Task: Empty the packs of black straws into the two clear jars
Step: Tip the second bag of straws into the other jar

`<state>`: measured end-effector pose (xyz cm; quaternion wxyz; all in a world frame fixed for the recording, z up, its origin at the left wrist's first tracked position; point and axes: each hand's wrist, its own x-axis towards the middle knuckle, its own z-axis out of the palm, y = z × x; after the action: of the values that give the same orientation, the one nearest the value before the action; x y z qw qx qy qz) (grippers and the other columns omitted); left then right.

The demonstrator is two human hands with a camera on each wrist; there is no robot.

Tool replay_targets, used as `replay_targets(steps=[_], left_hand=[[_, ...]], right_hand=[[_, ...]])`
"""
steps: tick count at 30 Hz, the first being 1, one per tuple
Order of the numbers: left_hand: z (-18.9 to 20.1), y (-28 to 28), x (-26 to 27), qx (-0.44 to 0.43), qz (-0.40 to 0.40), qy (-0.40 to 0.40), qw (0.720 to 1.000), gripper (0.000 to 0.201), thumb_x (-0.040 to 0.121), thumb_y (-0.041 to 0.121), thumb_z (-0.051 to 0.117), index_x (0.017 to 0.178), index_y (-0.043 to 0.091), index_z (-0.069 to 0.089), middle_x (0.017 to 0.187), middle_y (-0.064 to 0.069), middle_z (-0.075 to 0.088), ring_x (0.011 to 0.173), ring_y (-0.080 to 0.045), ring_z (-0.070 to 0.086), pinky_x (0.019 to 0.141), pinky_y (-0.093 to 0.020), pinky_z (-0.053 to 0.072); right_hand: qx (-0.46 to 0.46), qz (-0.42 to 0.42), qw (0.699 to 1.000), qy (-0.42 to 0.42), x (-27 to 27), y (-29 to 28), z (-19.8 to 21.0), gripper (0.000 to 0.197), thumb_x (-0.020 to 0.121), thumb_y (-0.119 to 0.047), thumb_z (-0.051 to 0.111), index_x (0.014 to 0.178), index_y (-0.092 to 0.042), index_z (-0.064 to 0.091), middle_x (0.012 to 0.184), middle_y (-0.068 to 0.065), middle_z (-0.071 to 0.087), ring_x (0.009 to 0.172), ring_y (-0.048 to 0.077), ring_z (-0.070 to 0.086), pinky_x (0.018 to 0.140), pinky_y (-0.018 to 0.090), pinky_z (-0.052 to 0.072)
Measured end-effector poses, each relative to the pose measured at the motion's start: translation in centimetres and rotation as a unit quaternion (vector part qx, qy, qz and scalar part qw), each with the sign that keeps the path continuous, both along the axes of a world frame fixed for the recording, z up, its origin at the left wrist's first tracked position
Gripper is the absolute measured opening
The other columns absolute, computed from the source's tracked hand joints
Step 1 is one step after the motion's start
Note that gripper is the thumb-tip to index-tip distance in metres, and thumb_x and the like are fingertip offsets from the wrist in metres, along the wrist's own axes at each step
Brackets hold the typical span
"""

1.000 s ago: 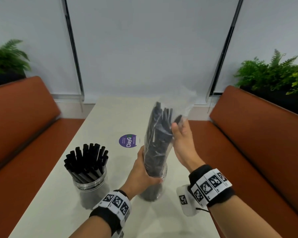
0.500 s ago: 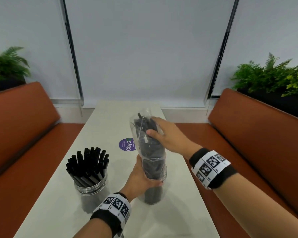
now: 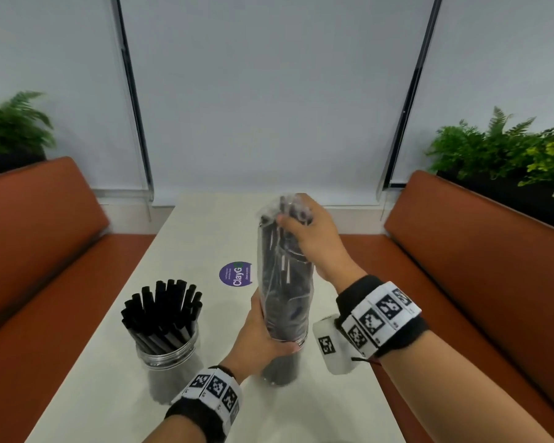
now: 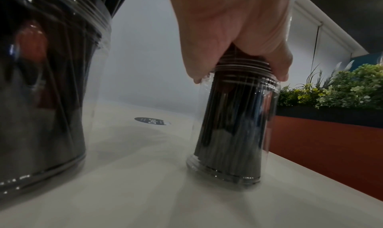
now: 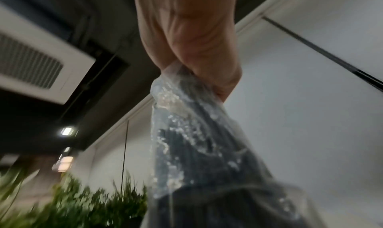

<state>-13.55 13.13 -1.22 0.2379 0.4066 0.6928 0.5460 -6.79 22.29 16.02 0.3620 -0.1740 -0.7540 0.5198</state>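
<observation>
A clear plastic pack of black straws stands upright with its lower end inside the right clear jar on the white table. My left hand grips the pack at the jar's threaded mouth. Up at the top of the pack, my right hand pinches the bunched plastic. The left clear jar holds several black straws fanned out above its rim, and looms large at the left of the left wrist view.
The narrow white table runs away from me with a purple round sticker near its middle. Orange-brown bench seats flank both sides. Green plants stand behind each bench back.
My right hand moved from the side of the pack onto its top and closed on the plastic. The pack now stands straighter in the right jar. The left hand kept its grip.
</observation>
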Motion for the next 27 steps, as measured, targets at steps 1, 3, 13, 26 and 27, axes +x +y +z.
replay_targets(steps=[1,3,13,26,27], left_hand=[[0.0,-0.1,-0.1,0.0,-0.005,-0.003,1.0,0.108,0.054,0.021,0.086,0.133,0.037,0.015,0.13,0.012,0.042,0.119,-0.01,0.047,0.096,-0.026,0.045],[0.0,-0.1,-0.1,0.002,-0.011,-0.009,1.0,0.105,0.055,0.019,0.086,0.13,0.041,0.016,0.126,0.017,0.044,0.117,-0.008,0.049,0.091,-0.02,0.045],[0.3,-0.3,0.1,-0.016,-0.002,-0.001,1.0,0.11,0.055,0.021,0.087,0.137,0.033,0.014,0.133,0.01,0.043,0.117,-0.013,0.05,0.096,-0.03,0.047],[0.6,-0.6,0.1,0.001,-0.016,-0.002,1.0,0.099,0.055,0.019,0.087,0.126,0.043,0.022,0.124,0.021,0.046,0.113,0.003,0.05,0.089,-0.011,0.044],[0.4,-0.6,0.0,-0.002,-0.017,-0.002,1.0,0.103,0.053,0.021,0.087,0.13,0.04,0.021,0.128,0.017,0.045,0.116,-0.001,0.05,0.094,-0.018,0.044]], right_hand=[[-0.01,-0.009,1.0,0.013,0.1,0.4,-0.2,0.014,0.088,-0.012,0.059,0.102,-0.013,0.059,0.096,0.013,0.067,0.089,0.034,0.065,0.081,0.046,0.054],[0.003,-0.015,1.0,-0.002,0.0,1.0,-1.3,0.014,0.088,-0.013,0.058,0.103,-0.014,0.059,0.101,0.014,0.068,0.093,0.032,0.065,0.084,0.046,0.054],[0.226,0.002,0.966,-0.125,1.3,0.8,-1.6,0.04,0.091,-0.034,0.053,0.129,-0.03,0.044,0.108,0.01,0.067,0.085,0.023,0.065,0.08,0.042,0.057],[0.193,-0.008,0.98,-0.047,2.3,2.0,0.3,0.027,0.098,-0.018,0.041,0.119,-0.019,0.058,0.109,0.01,0.069,0.089,0.022,0.066,0.08,0.031,0.054],[0.186,-0.014,0.981,-0.056,2.2,2.1,0.1,0.026,0.098,-0.019,0.041,0.116,-0.018,0.06,0.104,0.013,0.07,0.084,0.026,0.066,0.08,0.04,0.056]])
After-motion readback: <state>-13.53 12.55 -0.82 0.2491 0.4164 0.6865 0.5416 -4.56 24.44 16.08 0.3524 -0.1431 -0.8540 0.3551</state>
